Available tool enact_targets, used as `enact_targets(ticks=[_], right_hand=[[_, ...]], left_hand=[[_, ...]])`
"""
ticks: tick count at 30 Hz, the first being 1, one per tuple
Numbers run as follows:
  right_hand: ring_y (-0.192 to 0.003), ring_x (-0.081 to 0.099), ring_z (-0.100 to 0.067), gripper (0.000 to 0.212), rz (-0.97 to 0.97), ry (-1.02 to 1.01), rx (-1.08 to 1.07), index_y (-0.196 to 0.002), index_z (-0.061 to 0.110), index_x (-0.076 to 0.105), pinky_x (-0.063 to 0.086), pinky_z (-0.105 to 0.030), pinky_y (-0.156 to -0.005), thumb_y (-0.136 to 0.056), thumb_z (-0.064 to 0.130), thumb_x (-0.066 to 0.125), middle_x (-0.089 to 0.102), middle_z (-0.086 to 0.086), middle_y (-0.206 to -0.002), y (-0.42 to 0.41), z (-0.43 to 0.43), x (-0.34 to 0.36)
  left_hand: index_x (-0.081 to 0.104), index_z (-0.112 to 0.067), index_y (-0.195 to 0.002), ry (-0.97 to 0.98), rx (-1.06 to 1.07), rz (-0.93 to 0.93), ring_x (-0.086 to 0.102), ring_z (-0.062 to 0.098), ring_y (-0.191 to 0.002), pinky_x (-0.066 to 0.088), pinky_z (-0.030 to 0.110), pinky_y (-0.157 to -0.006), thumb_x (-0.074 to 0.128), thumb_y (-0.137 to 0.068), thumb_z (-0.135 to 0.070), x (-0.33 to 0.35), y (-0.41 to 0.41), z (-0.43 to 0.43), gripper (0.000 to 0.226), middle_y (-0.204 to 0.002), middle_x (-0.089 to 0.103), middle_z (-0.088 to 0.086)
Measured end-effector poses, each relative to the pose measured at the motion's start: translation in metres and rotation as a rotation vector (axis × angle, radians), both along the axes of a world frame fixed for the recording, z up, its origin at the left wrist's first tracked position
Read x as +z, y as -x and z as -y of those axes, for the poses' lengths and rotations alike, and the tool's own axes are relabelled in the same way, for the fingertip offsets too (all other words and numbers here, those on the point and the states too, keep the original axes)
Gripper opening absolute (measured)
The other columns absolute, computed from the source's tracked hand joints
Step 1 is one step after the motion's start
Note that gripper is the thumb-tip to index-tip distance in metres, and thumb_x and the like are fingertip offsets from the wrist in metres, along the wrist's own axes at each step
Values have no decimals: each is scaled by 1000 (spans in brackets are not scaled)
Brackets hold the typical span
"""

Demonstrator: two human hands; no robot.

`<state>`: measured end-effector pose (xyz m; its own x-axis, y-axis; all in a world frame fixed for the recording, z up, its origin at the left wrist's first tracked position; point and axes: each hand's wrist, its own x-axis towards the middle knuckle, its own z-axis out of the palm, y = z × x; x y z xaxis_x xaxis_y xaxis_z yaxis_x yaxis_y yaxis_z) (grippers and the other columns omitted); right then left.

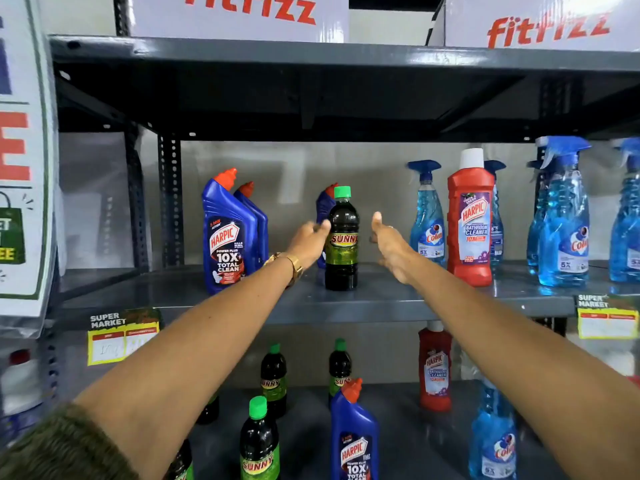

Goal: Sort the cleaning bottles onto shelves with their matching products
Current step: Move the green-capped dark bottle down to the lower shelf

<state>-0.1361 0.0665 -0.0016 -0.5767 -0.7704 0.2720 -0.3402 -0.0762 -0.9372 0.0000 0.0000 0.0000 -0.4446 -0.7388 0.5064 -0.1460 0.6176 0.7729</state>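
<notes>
A dark Sunny bottle (341,240) with a green cap stands upright on the middle shelf (381,299). My left hand (310,242) touches its left side with the fingertips. My right hand (389,245) hovers just to its right, fingers apart, holding nothing. Blue Harpic toilet cleaner bottles (227,233) stand to the left, and another one is partly hidden behind the Sunny bottle. On the right stand a red Harpic bathroom cleaner (471,220) and blue Colin spray bottles (427,216). The lower shelf holds several Sunny bottles (259,441), a blue Harpic (353,438), a red Harpic (435,370) and a Colin spray (493,434).
The upper shelf (311,51) carries white Fitfizz boxes (242,13). A hanging poster (24,150) covers the left side. Price tags (121,336) hang on the middle shelf's front edge. Perforated steel uprights (169,199) stand at the rear left.
</notes>
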Motion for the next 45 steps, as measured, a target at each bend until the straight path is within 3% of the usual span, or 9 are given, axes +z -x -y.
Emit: enact_targets(ticks=[5, 8, 18, 22, 25, 30, 36, 41, 45], right_hand=[[-121, 52, -24, 53, 134, 15, 130, -130, 9, 48, 40, -48, -109, -97, 47, 29, 53, -17, -139, -9, 15, -24], [-104, 55, -19, 36, 94, 72, 162, -126, 7, 50, 48, -33, -87, -99, 28, 37, 61, -13, -121, -12, 16, -29], [-112, 61, -23, 39, 62, 154, 135, -124, 6, 50, 50, -37, -93, -94, 32, 49, 64, -13, -123, -10, 9, -38], [-106, 60, -16, 37, 6, 231, 138, -120, 8, 53, 49, -27, -77, -93, 33, 52, 64, -7, -119, -24, -29, -41], [-103, 63, -13, 36, -42, 296, 131, -119, 10, 56, 52, -32, -87, -90, 33, 56, 68, -6, -117, -35, -65, -46], [-107, 63, -10, 37, -91, 353, 127, -122, 15, 56, 53, -26, -86, -89, 29, 58, 67, 0, -116, -43, -125, -65], [-93, 65, 0, 37, -24, 348, 93, -122, 14, 55, 51, -14, -74, -86, 18, 62, 68, 4, -110, -27, -157, -143], [-98, 63, -12, 31, 128, 202, 115, -120, 18, 52, 53, -31, -82, -90, 11, 57, 65, -1, -111, -3, -148, -235], [-97, 59, -12, 36, 151, 50, 88, -124, 12, 47, 46, -21, -73, -90, 9, 57, 60, -7, -116, 28, -129, -297]], left_hand=[[52, -11, -119, -283, -165, -48, 56, 29, -103, 50, 46, -88, 40, -96, -37, -18, 4, 5, 37, -112, 57, 10], [50, -17, -121, -323, -214, -47, 55, 29, -110, 48, 47, -94, 46, -95, -30, -22, 4, 10, 30, -119, 57, 12], [43, -14, -134, -348, -213, -60, 55, 32, -120, 48, 45, -95, 55, -91, -25, -29, -4, 3, 46, -131, 57, 17], [46, -12, -131, -307, -285, -24, 60, 27, -108, 53, 39, -86, 56, -90, -23, -25, -23, -20, 44, -121, 61, 15], [54, -14, -123, -250, -357, -26, 65, 19, -98, 58, 31, -76, 57, -90, -24, -26, -40, -48, 35, -112, 66, 9], [58, -16, -121, -184, -423, -29, 66, 20, -106, 57, 39, -88, 57, -90, -21, -42, -51, -95, 32, -114, 69, 9], [56, -19, -119, -283, -477, 32, 65, 11, -94, 53, 27, -85, 54, -91, -12, -114, -31, -121, 29, -101, 69, 0], [52, -10, -122, -377, -406, 70, 58, 10, -88, 51, 14, -70, 48, -91, 1, -207, 10, -118, 33, -102, 62, 2], [52, -1, -123, -376, -240, 128, 57, 18, -103, 53, 29, -90, 48, -89, 4, -280, 48, -108, 35, -119, 63, 13]])
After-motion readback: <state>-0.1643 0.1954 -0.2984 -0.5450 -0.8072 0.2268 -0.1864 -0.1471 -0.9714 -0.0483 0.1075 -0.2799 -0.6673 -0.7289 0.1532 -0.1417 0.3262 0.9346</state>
